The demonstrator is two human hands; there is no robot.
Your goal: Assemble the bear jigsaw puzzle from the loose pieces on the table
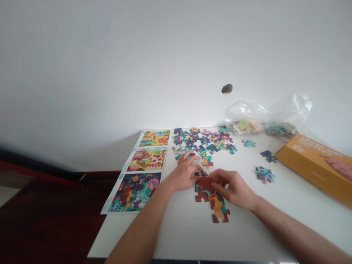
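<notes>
A small joined group of brown and teal puzzle pieces (202,194) lies flat on the white table, with an orange-jug section (217,207) at its lower right. My right hand (232,186) pinches a brown puzzle piece (205,182) at the upper edge of this group, thumb and index finger close together. On the other side, my left hand (184,173) rests with its fingers spread; its thumb and index finger touch the top left of the group. Its upper fingers reach toward the pile of loose puzzle pieces (211,139). The fingers partly hide the joins.
A reference sheet (165,161) with three pictures lies at the left. Single pieces (249,143), (268,156) and a joined cluster (264,175) lie to the right. Behind are two clear bags of pieces (244,126), (283,128). An orange puzzle box (308,165) sits at right, before the wall.
</notes>
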